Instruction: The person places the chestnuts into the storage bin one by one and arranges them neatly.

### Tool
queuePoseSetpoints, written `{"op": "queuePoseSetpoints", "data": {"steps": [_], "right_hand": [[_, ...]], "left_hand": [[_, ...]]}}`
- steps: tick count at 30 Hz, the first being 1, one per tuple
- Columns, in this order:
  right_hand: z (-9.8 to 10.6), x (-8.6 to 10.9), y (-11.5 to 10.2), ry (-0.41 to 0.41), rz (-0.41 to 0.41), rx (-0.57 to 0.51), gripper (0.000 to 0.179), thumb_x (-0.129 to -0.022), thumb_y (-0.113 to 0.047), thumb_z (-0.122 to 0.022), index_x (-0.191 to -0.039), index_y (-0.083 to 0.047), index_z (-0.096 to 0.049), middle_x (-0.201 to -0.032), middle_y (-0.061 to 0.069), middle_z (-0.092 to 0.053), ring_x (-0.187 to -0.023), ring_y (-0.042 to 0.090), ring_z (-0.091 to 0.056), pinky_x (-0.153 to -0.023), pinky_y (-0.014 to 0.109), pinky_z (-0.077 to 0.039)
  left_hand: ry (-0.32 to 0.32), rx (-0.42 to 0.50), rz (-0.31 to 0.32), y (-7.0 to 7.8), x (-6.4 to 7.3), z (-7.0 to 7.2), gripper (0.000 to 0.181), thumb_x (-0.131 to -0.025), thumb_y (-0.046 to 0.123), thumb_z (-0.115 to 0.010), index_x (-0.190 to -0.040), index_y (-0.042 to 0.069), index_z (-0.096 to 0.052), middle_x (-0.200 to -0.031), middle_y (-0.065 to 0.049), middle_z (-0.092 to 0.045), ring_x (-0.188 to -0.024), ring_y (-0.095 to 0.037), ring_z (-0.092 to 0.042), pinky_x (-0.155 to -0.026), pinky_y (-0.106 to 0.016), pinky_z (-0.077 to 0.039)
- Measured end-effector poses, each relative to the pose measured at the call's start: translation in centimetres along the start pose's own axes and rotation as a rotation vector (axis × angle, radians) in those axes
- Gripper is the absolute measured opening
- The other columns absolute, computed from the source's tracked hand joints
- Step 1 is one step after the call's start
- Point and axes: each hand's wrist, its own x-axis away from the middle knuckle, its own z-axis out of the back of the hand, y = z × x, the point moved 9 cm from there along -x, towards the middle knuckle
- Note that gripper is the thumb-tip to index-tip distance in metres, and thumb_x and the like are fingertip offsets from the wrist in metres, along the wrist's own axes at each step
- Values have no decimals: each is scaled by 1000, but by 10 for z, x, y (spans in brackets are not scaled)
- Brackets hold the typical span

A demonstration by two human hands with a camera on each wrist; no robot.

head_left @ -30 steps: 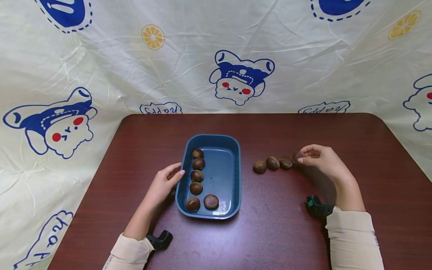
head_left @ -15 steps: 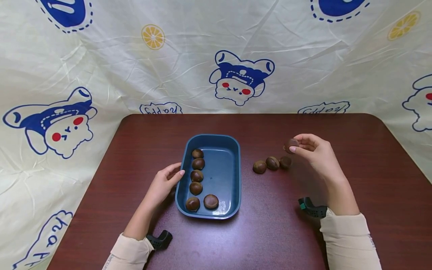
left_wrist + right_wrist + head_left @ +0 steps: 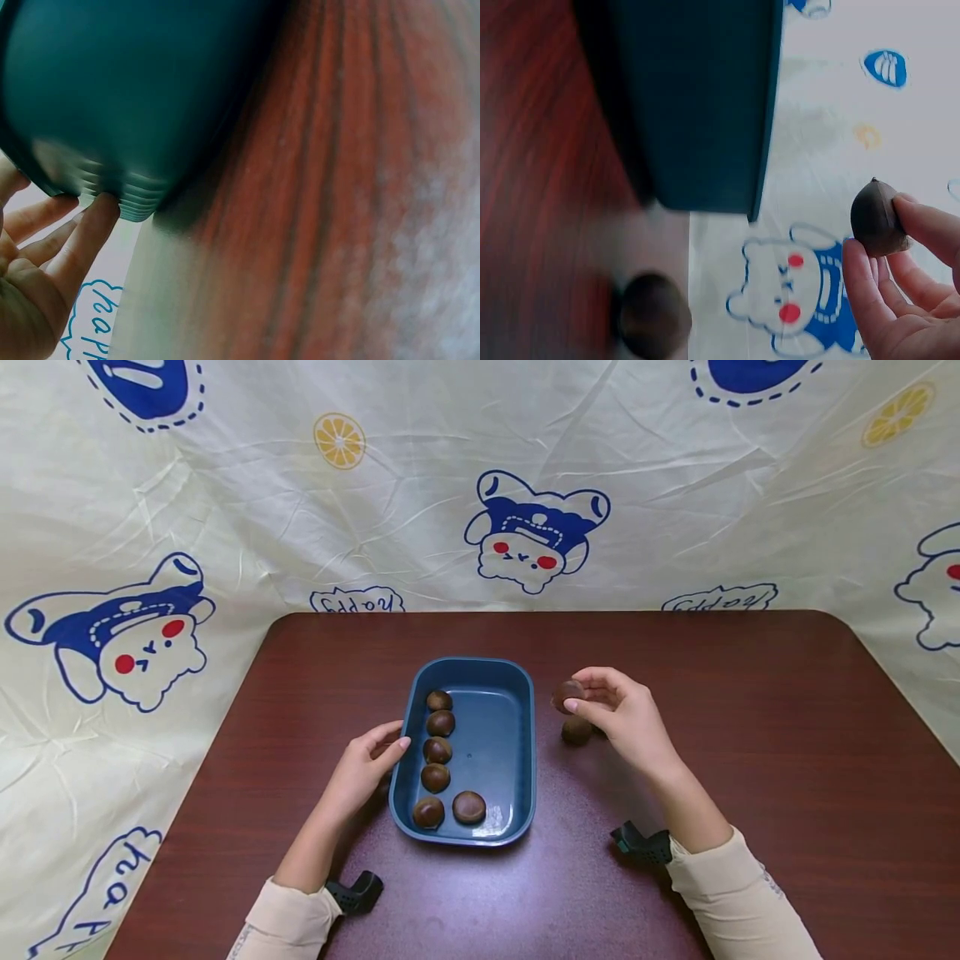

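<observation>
In the head view, a blue tray [image 3: 522, 752] holds several brown chestnuts, most in a column along its left side, with one chestnut [image 3: 469, 807] beside the column's near end. My left hand [image 3: 366, 770] touches the tray's left side with fairly straight fingers; the left wrist view shows fingertips [image 3: 103, 206] against its outer wall. My right hand [image 3: 628, 714] pinches a chestnut [image 3: 568, 696] between thumb and fingers, raised above the table right of the tray. Below it lies another chestnut [image 3: 576, 732]. The hand hides most of whatever lies just right of that one.
The dark red-brown wooden table [image 3: 787, 735] extends around the tray. A pale patterned cloth [image 3: 420, 527] hangs behind it. Black wrist straps with camera mounts, such as the right mount [image 3: 641, 843], stick out beneath both wrists.
My right hand has lifted the rightmost chestnut from the table row and carried it left towards the tray. The left hand and tray have stayed in place.
</observation>
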Motion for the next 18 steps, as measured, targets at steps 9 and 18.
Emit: {"op": "queuePoseSetpoints", "data": {"steps": [9, 18], "right_hand": [[-38, -4, -12, -106, 19, -5, 30, -80, -11, -68, -108, -5, -57, -100, 9, -60, -85, 19, -61, -73, 24, -50], [-80, -15, -23, -250, 40, 3, 29, -79, -12, -69, -106, -5, -60, -99, 6, -60, -88, 18, -58, -75, 31, -51]], "left_hand": [[-2, -6, 3, -2, -1, -1, 42, -89, 30, -56, -124, 8, -52, -112, -13, -59, -96, -27, -60, -79, -37, -49], [2, 4, 13, -2, 0, 0, 41, -89, 30, -56, -124, 9, -53, -112, -13, -59, -97, -27, -60, -78, -37, -49]]}}
